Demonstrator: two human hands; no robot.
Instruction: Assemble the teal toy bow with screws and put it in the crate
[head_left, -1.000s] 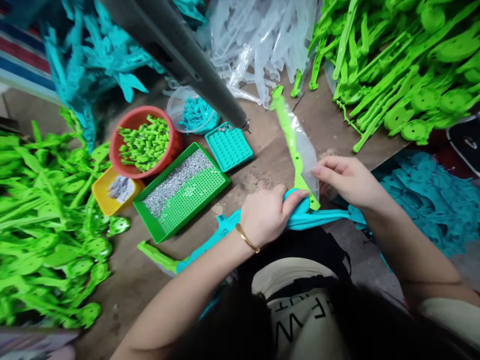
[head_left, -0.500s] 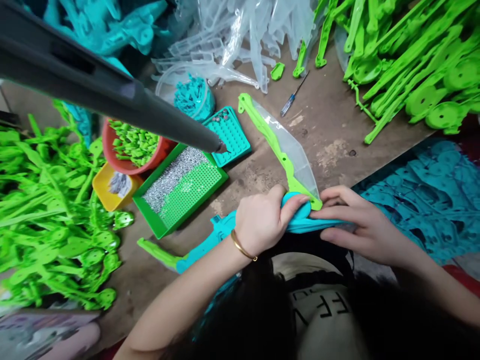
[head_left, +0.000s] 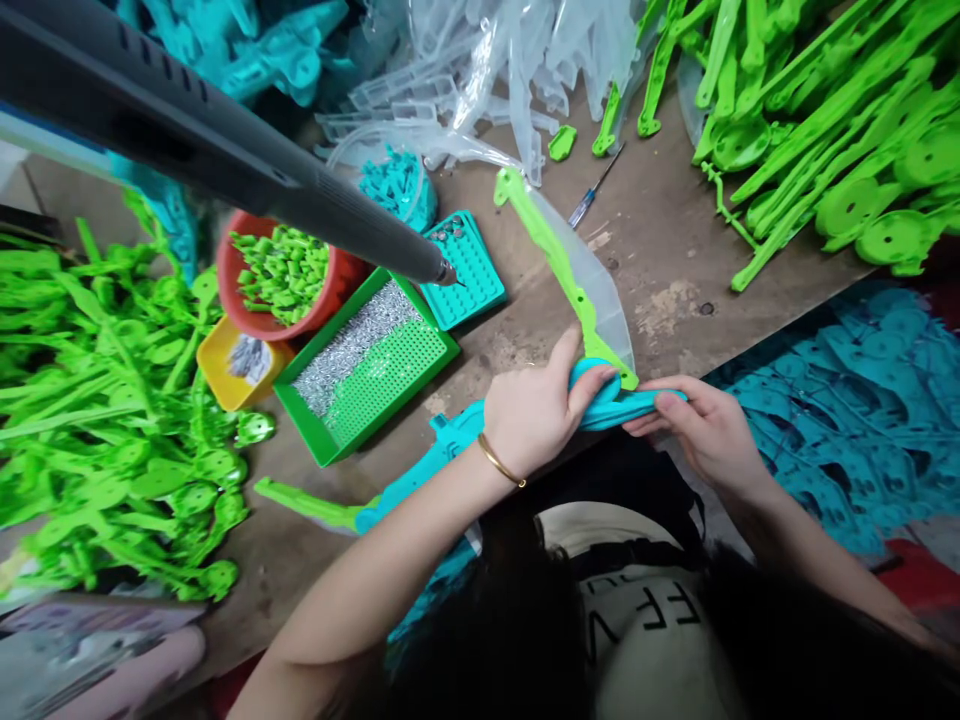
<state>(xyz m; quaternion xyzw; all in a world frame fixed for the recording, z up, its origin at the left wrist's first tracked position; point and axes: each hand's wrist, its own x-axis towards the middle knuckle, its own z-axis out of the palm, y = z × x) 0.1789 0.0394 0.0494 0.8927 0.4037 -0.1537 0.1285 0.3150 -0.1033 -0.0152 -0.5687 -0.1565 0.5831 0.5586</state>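
A worn brown bench (head_left: 660,270) fills the view, crowded on every side with moulded plastic parts. Bright green pieces (head_left: 97,400) pile up on the left and more green pieces (head_left: 825,110) heap at the upper right, clear plastic blades (head_left: 495,70) lie at the top, and teal parts (head_left: 847,400) spread at the right edge.

At the near edge of the bench, the left hand (head_left: 536,415) closes over the round hub of a teal toy arm (head_left: 450,445), thumb pressed on top of the hub. This teal arm is long and flat, running from the hub down and left to a green tip (head_left: 300,502) near the bench edge. The right hand (head_left: 701,430) pinches the other teal limb (head_left: 637,405), which reaches right from the hub, fingers curled around it. From the same hub a green blade frame (head_left: 551,255) rises up and to the left, slender and curved, with a clear plastic sheet (head_left: 600,300) set along its right side.

Left of the hands sits a green tray (head_left: 442,350) holding small silvery screws over a perforated grid. Just beyond it lies a small teal tray (head_left: 472,275). A red bowl (head_left: 232,300) holds little green pieces, and a yellow tub (head_left: 210,370) touches it. A dark electric screwdriver (head_left: 247,170) hangs across the upper left, its tip above the teal tray. A small hand screwdriver (head_left: 592,190) lies farther back.
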